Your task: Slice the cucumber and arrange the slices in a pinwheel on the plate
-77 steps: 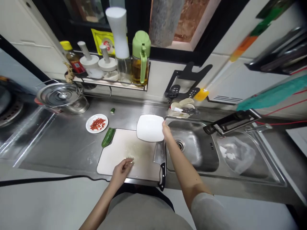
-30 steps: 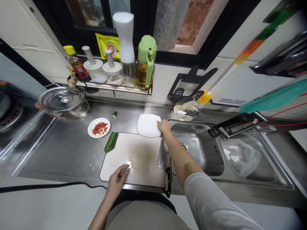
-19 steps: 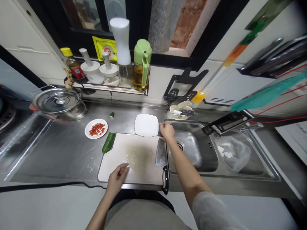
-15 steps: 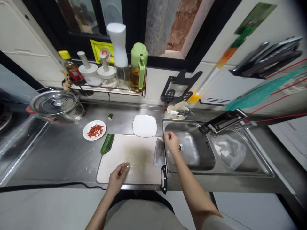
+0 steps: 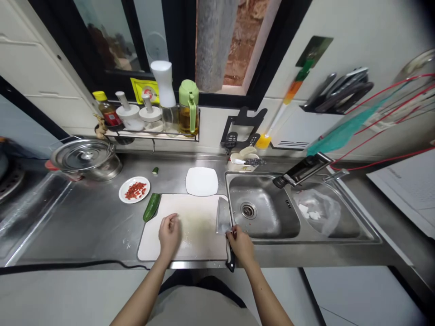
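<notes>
My right hand (image 5: 242,244) is at the front right corner of the cutting board, its fingers closed around the top of the handle of a kitchen knife (image 5: 223,216). The knife lies along the board's right side, blade away from me. My left hand (image 5: 169,234) hovers over the left half of the pale cutting board (image 5: 152,246). Its fingers are curled together, and I see nothing in them. A cut cucumber (image 5: 152,207) rests against the board's back left corner. Wet marks and a faint greenish stain show on the board.
Behind the board lies a white square plate (image 5: 201,181). To the left are a round plate (image 5: 122,194) of red chopped pieces, a cucumber end (image 5: 155,170) and a lidded pot (image 5: 84,158). A double sink (image 5: 268,208) with a black faucet (image 5: 302,172) adjoins on the right.
My right hand has come back from over the sink to the knife handle. My left hand has shifted slightly away from me over the board. The view has tilted and turned a little.
</notes>
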`<state>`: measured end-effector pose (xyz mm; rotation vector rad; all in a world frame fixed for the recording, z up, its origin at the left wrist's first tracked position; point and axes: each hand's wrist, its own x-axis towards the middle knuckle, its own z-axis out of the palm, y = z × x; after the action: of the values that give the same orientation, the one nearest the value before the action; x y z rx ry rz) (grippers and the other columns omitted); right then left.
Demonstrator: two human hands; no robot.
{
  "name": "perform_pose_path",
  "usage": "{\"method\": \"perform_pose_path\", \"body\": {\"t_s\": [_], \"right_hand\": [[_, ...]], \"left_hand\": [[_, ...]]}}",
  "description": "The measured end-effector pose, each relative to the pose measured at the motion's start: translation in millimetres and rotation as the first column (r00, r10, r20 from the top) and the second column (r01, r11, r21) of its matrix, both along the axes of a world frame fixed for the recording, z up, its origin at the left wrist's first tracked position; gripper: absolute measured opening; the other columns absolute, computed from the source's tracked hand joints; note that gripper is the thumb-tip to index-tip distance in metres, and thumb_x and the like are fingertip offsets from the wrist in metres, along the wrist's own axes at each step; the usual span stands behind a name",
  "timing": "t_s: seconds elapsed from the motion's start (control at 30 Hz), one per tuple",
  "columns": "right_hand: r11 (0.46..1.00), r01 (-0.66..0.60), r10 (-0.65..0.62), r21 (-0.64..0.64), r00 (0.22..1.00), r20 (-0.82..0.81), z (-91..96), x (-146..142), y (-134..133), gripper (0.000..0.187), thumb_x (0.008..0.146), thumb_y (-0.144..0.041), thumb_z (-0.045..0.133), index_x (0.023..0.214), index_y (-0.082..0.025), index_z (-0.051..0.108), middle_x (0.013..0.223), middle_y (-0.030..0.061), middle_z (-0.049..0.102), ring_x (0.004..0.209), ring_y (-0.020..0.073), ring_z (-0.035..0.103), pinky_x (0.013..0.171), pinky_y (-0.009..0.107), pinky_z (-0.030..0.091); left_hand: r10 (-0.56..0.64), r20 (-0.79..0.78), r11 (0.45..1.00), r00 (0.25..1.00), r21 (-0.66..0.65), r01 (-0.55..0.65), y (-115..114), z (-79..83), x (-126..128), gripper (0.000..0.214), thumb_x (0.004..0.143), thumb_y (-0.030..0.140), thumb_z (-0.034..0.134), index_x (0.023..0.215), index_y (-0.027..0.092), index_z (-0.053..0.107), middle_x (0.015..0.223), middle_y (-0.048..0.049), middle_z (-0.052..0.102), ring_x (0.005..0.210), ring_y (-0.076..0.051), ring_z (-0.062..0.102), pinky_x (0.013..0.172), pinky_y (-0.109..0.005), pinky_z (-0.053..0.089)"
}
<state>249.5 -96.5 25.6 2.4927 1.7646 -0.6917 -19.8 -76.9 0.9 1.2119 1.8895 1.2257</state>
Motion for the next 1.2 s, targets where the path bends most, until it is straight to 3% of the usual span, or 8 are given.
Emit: {"method": "perform_pose_path", "body": {"t_s": [0.17, 0.37, 0.57, 0.7, 0.97, 1.2], "right_hand": [[0.999, -0.017, 0.018, -0.047, 1.0, 0.019, 0.7, -4, -6, 0.032, 0.091, -0.048, 0.044, 0.105, -0.021, 0.055, 0.089, 0.0068, 0.069, 0.089, 0.0219, 0.066, 0.066, 0.027, 0.038], [0.987, 0.015, -0.006, -0.159, 0.998, 0.061, 16.6, -13, -1, 0.044, 0.087, -0.057, 0.046, 0.109, -0.02, 0.052, 0.095, 0.0119, 0.07, 0.095, 0.0273, 0.066, 0.071, 0.033, 0.044], [0.979, 0.012, 0.0, -0.204, 0.998, 0.061, 19.8, -15, 5, 0.042, 0.086, -0.055, 0.047, 0.107, -0.019, 0.054, 0.1, 0.0153, 0.07, 0.099, 0.0302, 0.066, 0.072, 0.037, 0.046], [0.977, 0.014, -0.005, -0.212, 0.999, 0.042, 17.6, -14, 7, 0.042, 0.086, -0.055, 0.047, 0.106, -0.019, 0.055, 0.101, 0.0161, 0.07, 0.101, 0.0311, 0.065, 0.073, 0.038, 0.047], [0.979, 0.009, -0.002, -0.205, 0.999, 0.034, 14.3, -11, 8, 0.042, 0.084, -0.055, 0.049, 0.102, -0.019, 0.058, 0.1, 0.0156, 0.07, 0.1, 0.0305, 0.065, 0.073, 0.037, 0.047], [0.975, 0.008, -0.001, -0.222, 1.0, 0.029, 13.8, -9, 11, 0.042, 0.084, -0.056, 0.049, 0.1, -0.019, 0.059, 0.1, 0.0155, 0.07, 0.099, 0.0313, 0.065, 0.07, 0.036, 0.046]], "left_hand": [[0.136, -0.297, 0.987, 0.945, 0.125, -0.103, 20, 1.9, -14, 0.026, 0.085, 0.031, 0.05, 0.102, 0.02, 0.066, 0.105, -0.0089, 0.058, 0.105, -0.024, 0.053, 0.095, -0.039, 0.04], [0.19, -0.491, 0.975, 0.85, -0.005, -0.22, 35, 9.0, -45, 0.033, 0.084, 0.028, 0.054, 0.116, 0.023, 0.061, 0.118, -0.01, 0.054, 0.114, -0.028, 0.047, 0.102, -0.047, 0.031], [0.178, -0.524, 0.925, 0.833, -0.2, -0.324, 56, 16.9, -62, 0.056, 0.08, 0.031, 0.059, 0.134, 0.025, 0.045, 0.129, -0.0127, 0.048, 0.12, -0.031, 0.045, 0.101, -0.048, 0.031], [0.096, -0.546, 0.91, 0.832, -0.29, -0.295, 67, 15.2, -58, 0.062, 0.078, 0.032, 0.061, 0.137, 0.028, 0.042, 0.132, -0.0133, 0.048, 0.123, -0.032, 0.044, 0.102, -0.048, 0.03], [0.057, -0.613, 0.901, 0.788, -0.309, -0.306, 77, 4.0, -66, 0.056, 0.082, 0.031, 0.057, 0.136, 0.029, 0.043, 0.127, -0.0123, 0.055, 0.118, -0.031, 0.049, 0.103, -0.052, 0.026], [0.053, -0.597, 0.9, 0.8, -0.319, -0.297, 79, 4.1, -67, 0.054, 0.082, 0.025, 0.056, 0.135, 0.029, 0.044, 0.123, -0.0117, 0.056, 0.117, -0.028, 0.051, 0.102, -0.048, 0.03]]}}
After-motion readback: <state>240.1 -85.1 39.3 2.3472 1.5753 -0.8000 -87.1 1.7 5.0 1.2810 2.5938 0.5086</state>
